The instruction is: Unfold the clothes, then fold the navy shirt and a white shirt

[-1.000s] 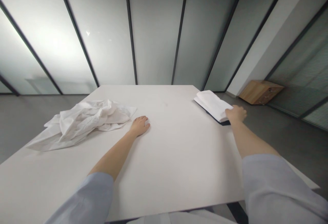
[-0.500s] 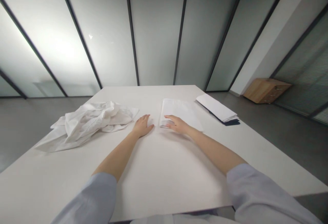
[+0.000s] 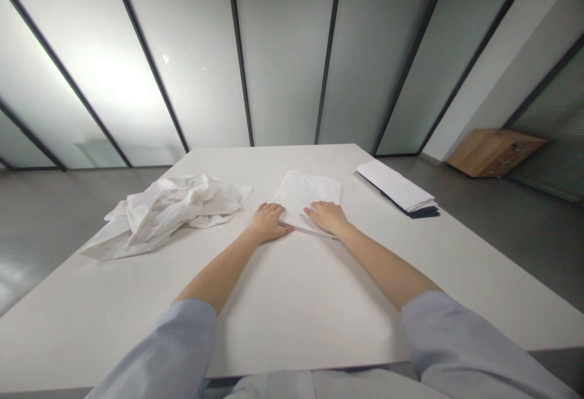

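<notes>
I've L hand (image 3: 268, 221) & R hand (image 3: 329, 216) on the folded cloth (image 3: 308, 188), mid counter (image 3: 301, 308), btwn crumpled pile (image 3: 182, 204) & stack (image 3: 396, 185); fingers (image 3: 272, 207) loosely spread on both (resting, not gripping, AFAICT).

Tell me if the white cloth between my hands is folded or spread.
Folded: the white cloth is a flat, compact panel, and stacked layers show along its near edge.
</notes>
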A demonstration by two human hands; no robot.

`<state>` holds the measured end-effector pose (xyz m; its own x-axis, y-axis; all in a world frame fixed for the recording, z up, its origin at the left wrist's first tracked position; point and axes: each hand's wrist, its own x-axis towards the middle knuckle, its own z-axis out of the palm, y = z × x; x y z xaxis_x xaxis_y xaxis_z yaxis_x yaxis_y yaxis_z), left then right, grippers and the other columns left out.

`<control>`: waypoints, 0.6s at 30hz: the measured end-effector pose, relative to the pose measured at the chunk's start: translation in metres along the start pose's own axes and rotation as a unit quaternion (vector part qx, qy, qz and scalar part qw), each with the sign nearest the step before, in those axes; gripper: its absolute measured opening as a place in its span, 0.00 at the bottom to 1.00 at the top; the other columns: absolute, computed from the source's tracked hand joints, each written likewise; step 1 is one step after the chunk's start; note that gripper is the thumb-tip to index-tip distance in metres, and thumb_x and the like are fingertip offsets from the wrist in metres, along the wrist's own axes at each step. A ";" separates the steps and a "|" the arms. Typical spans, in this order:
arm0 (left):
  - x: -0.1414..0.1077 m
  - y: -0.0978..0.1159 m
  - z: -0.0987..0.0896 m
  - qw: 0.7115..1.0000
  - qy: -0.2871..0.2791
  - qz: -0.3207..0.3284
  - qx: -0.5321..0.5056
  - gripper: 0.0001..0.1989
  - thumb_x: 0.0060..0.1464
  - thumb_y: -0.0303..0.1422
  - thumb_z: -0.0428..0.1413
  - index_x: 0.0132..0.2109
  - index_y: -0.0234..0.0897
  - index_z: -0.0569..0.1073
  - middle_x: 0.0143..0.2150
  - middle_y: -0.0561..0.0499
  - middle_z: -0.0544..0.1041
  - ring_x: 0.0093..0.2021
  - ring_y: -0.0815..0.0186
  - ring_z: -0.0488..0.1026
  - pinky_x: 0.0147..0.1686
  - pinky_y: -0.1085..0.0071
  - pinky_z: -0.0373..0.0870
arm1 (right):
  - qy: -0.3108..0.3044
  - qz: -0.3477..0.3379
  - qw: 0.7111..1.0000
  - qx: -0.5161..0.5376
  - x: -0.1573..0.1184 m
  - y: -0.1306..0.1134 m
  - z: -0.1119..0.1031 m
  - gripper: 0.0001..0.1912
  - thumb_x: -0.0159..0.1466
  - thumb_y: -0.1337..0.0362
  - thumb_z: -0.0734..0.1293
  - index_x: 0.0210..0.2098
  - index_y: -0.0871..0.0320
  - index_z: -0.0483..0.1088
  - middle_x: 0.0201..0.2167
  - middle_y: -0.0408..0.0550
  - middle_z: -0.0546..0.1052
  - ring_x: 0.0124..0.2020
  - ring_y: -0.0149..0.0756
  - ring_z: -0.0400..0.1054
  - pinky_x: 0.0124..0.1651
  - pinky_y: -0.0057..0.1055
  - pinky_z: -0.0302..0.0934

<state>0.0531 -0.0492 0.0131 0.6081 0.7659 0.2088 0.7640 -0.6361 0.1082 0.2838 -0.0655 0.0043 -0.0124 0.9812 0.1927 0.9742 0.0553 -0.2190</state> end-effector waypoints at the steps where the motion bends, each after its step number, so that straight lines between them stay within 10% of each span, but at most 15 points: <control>1: -0.001 -0.002 -0.001 1.000 0.012 -0.015 0.006 0.37 0.48 0.56 0.56 0.59 0.38 0.67 0.59 0.40 0.70 0.60 0.50 0.64 0.64 0.54 0.51 | 0.001 -0.022 1.000 0.005 -0.001 -0.003 -0.001 0.25 0.65 0.43 0.57 0.40 0.54 0.75 0.44 0.57 0.78 0.47 0.51 0.69 0.50 0.44 0.57; 7: -0.005 -0.007 -0.002 0.999 -0.003 0.031 0.016 0.31 0.52 0.47 0.55 0.61 0.39 0.67 0.65 0.42 0.64 0.65 0.53 0.59 0.64 0.58 0.53 | 0.026 -0.055 0.988 0.143 0.005 0.002 -0.002 0.21 0.65 0.46 0.58 0.31 0.52 0.74 0.32 0.50 0.79 0.36 0.42 0.71 0.38 0.33 0.57; 13: 0.007 -0.008 0.001 0.994 0.001 -0.068 -0.084 0.19 0.62 0.39 0.43 0.46 0.38 0.77 0.51 0.44 0.78 0.53 0.58 0.72 0.55 0.63 0.64 | 0.236 0.052 0.923 0.300 0.022 0.042 0.003 0.15 0.61 0.54 0.58 0.25 0.54 0.68 0.24 0.44 0.74 0.30 0.37 0.67 0.35 0.30 0.56; 18: 0.015 -0.029 0.005 0.896 0.084 -0.205 -0.384 0.27 0.59 0.50 0.45 0.32 0.32 0.76 0.31 0.44 0.79 0.40 0.52 0.76 0.42 0.62 0.71 | 0.363 0.175 0.822 0.402 0.032 0.071 0.007 0.12 0.57 0.58 0.56 0.22 0.54 0.64 0.22 0.43 0.71 0.30 0.37 0.66 0.36 0.31 0.58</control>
<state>0.0409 -0.0185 0.0084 0.2202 0.9662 0.1342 0.5022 -0.2303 0.8335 0.3507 -0.0290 -0.0117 0.6588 0.6109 0.4390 0.4212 0.1840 -0.8881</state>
